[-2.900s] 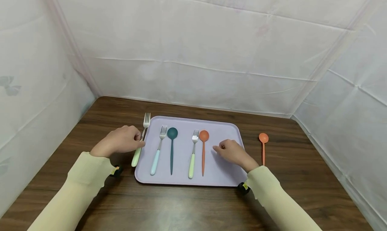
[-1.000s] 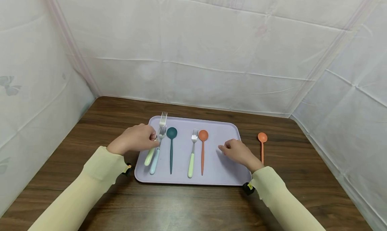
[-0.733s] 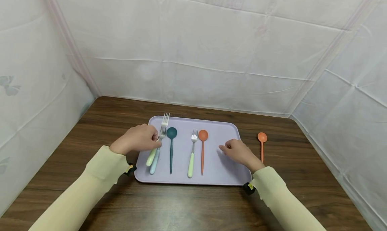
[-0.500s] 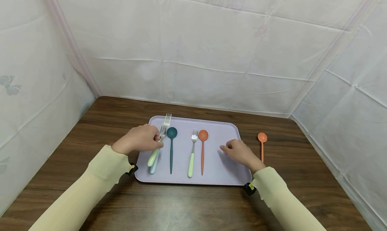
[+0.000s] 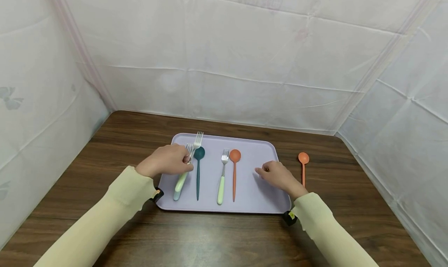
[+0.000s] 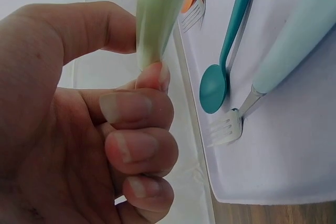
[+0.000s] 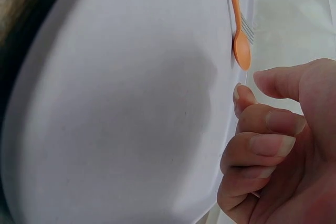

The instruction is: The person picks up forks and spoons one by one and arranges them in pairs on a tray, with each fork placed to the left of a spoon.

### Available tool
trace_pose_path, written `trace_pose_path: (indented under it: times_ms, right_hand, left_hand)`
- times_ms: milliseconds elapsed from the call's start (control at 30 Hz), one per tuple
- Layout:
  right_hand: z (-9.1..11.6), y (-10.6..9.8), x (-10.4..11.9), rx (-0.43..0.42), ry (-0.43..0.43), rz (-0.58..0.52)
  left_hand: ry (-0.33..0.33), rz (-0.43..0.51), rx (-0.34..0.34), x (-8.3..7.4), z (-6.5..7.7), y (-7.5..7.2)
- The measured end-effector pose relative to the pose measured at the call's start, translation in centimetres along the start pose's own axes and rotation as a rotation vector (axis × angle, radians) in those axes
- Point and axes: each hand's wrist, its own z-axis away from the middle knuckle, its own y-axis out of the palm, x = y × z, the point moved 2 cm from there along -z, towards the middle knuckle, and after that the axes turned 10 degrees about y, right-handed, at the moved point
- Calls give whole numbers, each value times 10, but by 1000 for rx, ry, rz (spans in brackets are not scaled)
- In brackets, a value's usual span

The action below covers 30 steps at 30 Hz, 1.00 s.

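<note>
My left hand (image 5: 168, 160) pinches a green-handled fork (image 5: 181, 182) near its neck; the left wrist view shows the handle (image 6: 160, 14) between thumb and fingers. It hangs over the left part of the lilac tray (image 5: 210, 189), its tines near the bowl of a dark teal spoon (image 5: 199, 153). Beneath it, partly covered, lies a light-blue-handled fork (image 5: 177, 196). Over the tray's right part hovers my right hand (image 5: 278, 177), fingers loosely curled around nothing. Between the hands, another green-handled fork (image 5: 221, 190) lies beside an orange spoon (image 5: 235, 156) on the tray.
Right of the tray, a second orange spoon (image 5: 303, 158) lies on the dark wooden table (image 5: 210, 236), its handle partly behind my right wrist. White fabric walls (image 5: 224, 57) enclose the table's back and sides.
My left hand has carried the green-handled fork rightward from the tray's left edge, across the light-blue-handled fork, toward the teal spoon. My right hand has shifted slightly right.
</note>
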Motion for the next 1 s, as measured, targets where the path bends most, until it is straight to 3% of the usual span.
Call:
trace_pose_path:
  times_ms: [567, 1000]
  right_hand:
    - [-1, 1, 1, -6, -31, -10]
    - [-1, 1, -2, -4, -10, -8]
  left_hand:
    - [27, -24, 28, -7, -11, 4]
    - [39, -24, 24, -15, -18, 7]
